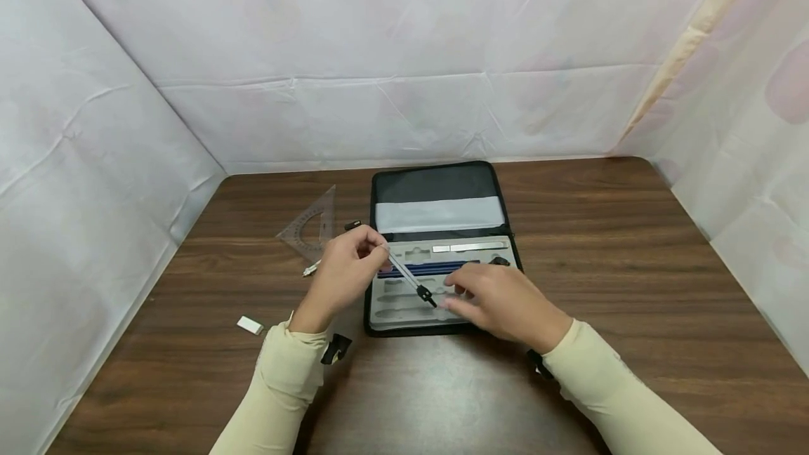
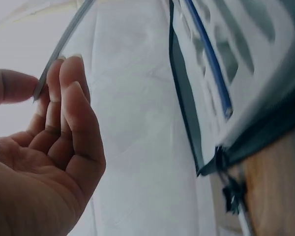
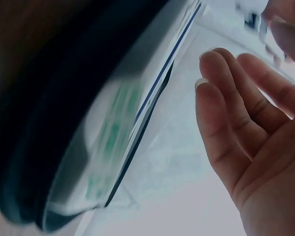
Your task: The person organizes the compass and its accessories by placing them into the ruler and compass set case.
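My left hand (image 1: 344, 269) pinches the silver legs of a drawing compass (image 1: 404, 270) between thumb and fingertips. The compass slants down to the right, its black hinge end over the foam tray. In the left wrist view, a thin grey leg (image 2: 64, 42) shows in the pinch. Close by the hinge end is my right hand (image 1: 502, 300), fingers loosely bent, with a gap between thumb and fingers. Beneath both hands lies an open black zip case (image 1: 436, 183). Its pale foam tray (image 1: 381, 314) has shaped hollows, blue pencils (image 1: 430, 269) and a flat silver strip (image 1: 470, 247).
Left of the case lies a clear set square (image 1: 326, 220) with a protractor cutout. A white eraser (image 1: 249, 325) is nearer the front left. Beside the left hand are a small black piece (image 1: 352, 225) and a small metal piece (image 1: 311, 269). White cloth walls (image 1: 379, 118) border the wooden table.
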